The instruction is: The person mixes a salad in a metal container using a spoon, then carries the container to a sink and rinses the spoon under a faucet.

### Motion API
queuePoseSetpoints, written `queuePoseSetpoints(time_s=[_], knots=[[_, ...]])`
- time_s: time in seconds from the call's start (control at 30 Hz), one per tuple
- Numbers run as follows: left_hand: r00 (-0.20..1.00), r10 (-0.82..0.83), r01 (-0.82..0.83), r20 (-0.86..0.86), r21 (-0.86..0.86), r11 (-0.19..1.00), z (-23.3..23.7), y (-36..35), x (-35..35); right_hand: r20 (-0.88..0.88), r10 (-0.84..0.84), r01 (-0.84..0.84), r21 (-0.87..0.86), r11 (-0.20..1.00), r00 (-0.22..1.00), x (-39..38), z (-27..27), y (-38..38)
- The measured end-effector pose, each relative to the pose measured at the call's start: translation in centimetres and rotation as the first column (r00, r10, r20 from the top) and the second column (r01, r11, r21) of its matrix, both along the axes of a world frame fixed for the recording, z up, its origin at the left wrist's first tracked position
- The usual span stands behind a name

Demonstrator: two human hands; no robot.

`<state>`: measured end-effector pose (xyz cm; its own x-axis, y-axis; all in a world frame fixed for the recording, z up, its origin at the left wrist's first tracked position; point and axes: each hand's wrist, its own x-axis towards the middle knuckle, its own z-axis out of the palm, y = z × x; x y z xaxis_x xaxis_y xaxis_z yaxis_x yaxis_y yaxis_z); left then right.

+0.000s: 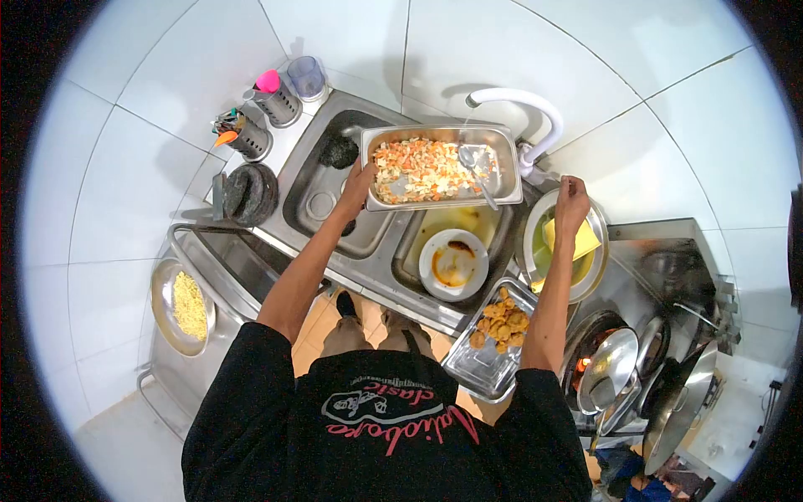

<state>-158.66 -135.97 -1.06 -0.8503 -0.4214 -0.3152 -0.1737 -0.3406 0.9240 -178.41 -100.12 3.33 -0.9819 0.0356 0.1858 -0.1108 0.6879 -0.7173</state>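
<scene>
My left hand [358, 186] grips the left end of a rectangular steel food pan [376, 199], held over the sink. Chopped orange and white pieces [427, 170] lie in it, and a metal spoon [478, 177] rests at its right side. To the right, my right hand [573, 199] is closed above a round metal bowl [592, 282] with a yellow sponge-like block [583, 240] in it. What its fingers hold, if anything, is hidden. The spout of a white faucet [544, 109] hangs over the pan's back edge.
A stained plate [431, 272] sits in the right basin [405, 251] below the pan. A tray of browned fried pieces [502, 368] stands at the counter's front. Flames show under cookware on the stove [619, 251] at right. A stone mortar [266, 191] and utensil holders [283, 107] stand left.
</scene>
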Motion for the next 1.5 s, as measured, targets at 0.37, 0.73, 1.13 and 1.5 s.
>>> queuePoseSetpoints(time_s=[0.37,0.73,1.13,1.5], knots=[[0.999,0.035,-0.035,0.003,0.041,0.999,-1.0,0.1,0.4,-0.041,0.361,-0.356,0.099,0.929,0.932,5.0,1.2,-6.4],[0.995,0.053,-0.054,-0.085,-0.014,0.998,0.4,2.2,4.3,0.087,0.451,-0.442,0.435,0.785,0.888,7.0,1.4,-7.6],[0.996,0.065,-0.072,-0.062,-0.108,0.992,1.3,2.9,5.4,0.181,0.638,-0.661,0.277,0.697,0.748,12.8,6.0,-9.3],[0.997,0.078,-0.078,-0.029,-0.010,0.997,2.1,3.3,5.8,0.022,0.635,-0.602,0.342,0.721,0.772,12.0,2.9,-10.0]])
